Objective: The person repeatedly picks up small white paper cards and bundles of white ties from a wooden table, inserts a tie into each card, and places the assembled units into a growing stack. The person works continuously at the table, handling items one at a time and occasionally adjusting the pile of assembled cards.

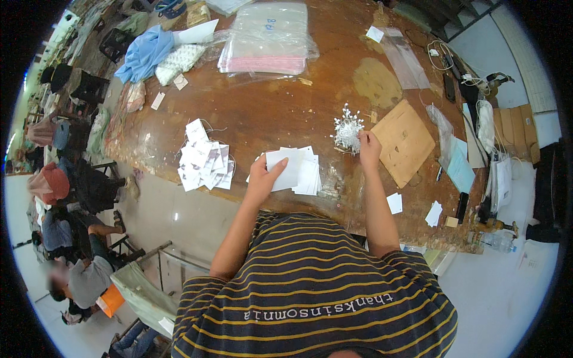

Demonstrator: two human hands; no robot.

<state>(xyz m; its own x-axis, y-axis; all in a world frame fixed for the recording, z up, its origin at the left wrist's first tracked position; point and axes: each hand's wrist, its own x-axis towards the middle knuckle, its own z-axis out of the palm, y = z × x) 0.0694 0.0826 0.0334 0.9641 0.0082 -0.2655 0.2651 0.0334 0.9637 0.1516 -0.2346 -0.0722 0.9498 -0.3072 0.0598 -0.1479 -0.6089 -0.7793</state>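
My left hand [261,179] is closed on a white card [284,169], thumb on top. Under and beside it a fanned stack of white cards [310,177] lies near the table's front edge. My right hand [370,147] has its fingers pinched at the right side of a tangled heap of small clear-and-white plastic tag strings [347,135]. Whatever sits between those fingertips is too small to make out. Left of my left hand is a loose pile of white tags [206,160], some with strings attached.
A brown envelope [407,143] lies just right of my right hand. Clear plastic bags [265,36] are stacked at the back, with blue cloth [145,55] to their left. Small white cards [394,203], a phone [462,207] and cables [477,80] line the right side. People sit far left.
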